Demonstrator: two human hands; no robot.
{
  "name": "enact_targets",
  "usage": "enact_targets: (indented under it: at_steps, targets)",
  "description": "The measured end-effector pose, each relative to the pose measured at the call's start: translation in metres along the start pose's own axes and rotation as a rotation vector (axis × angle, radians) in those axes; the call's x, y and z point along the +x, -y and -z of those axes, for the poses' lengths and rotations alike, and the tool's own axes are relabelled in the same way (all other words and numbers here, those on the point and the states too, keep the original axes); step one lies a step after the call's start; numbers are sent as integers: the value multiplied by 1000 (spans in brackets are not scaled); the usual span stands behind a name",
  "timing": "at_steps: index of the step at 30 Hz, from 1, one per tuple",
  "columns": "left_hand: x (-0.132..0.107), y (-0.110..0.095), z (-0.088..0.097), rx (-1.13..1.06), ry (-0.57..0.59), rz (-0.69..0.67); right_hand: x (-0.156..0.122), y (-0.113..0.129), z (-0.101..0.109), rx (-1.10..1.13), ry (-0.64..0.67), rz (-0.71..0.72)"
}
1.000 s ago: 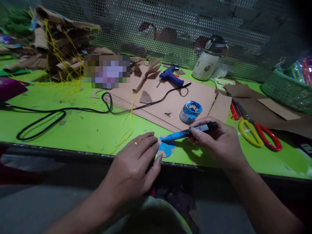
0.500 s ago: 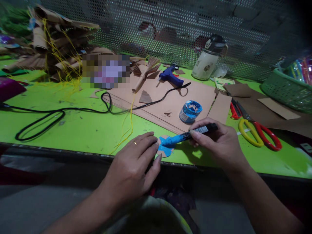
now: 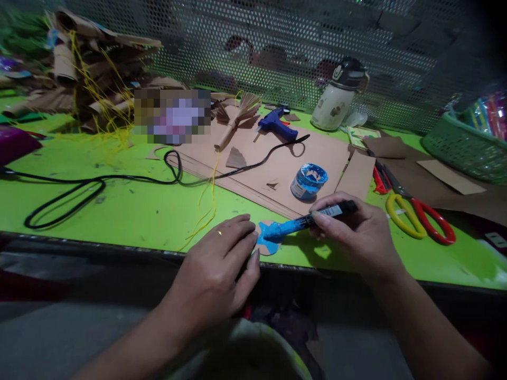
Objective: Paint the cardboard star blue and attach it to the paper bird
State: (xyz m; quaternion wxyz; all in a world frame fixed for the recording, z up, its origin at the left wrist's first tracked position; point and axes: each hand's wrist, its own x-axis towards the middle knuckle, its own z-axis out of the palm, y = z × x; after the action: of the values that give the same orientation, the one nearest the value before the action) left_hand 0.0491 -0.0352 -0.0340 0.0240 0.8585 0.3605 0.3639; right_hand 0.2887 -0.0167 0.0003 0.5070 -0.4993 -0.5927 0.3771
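Observation:
My right hand (image 3: 352,229) is closed on a black marker (image 3: 335,211), whose front part is coated in blue paint. The marker slants down to the left, its blue end against a small brown cardboard piece (image 3: 268,245) largely covered in wet blue paint. At that piece's left edge lies my left hand (image 3: 219,261), a ring on one finger. Its fingers are stretched out and touch the edge, the thumb lower and apart. Behind the marker stands an uncapped jar of blue paint (image 3: 309,182), with paint smeared round its rim.
Brown paper sheets (image 3: 317,153) carry a blue glue gun (image 3: 277,125) and its black cable. Scissors (image 3: 420,214) lie right, near a green basket (image 3: 459,148). A bottle (image 3: 335,95) stands behind. Paper rolls with yellow string (image 3: 83,68) are heaped left. The table's front edge is close.
The marker and my right hand have shifted very slightly to the right. The blue end stays on the cardboard piece. My left hand keeps its place.

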Motion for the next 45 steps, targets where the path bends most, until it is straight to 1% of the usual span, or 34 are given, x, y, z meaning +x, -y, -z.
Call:
enact_targets:
  at_steps: [3,7,11,14,16,18,23,25,27,30,33,40,45]
  targets:
    - [0,0,0,-3,3,8,0,-5,3,97,-65,-15]
    - [0,-1,0,-12,4,22,1,-8,6,213,-91,-91]
    - [2,-2,1,-17,0,27,4,-8,9,220,-176,-106]
    - [6,-2,4,-4,32,25,1,-7,10,224,-208,-121]
    - [10,-2,9,7,84,16,-5,-6,10,233,-205,-128]
    - [15,0,16,4,162,13,-14,-6,11,257,-225,-126]
    - [29,11,34,-42,358,-6,-43,-8,19,370,-377,-144]
    - [34,17,37,-55,415,-1,-52,-8,23,379,-427,-143]
    - [39,22,36,-66,442,23,-58,-9,25,376,-464,-145]
    - [43,28,30,-87,445,53,-61,-10,27,363,-473,-143]
    - [43,28,24,-97,439,67,-61,-11,26,346,-469,-133]
    - [41,18,17,-35,433,112,-60,-10,25,401,-504,-164]
    - [41,11,14,35,390,115,-59,-8,24,415,-482,-163]
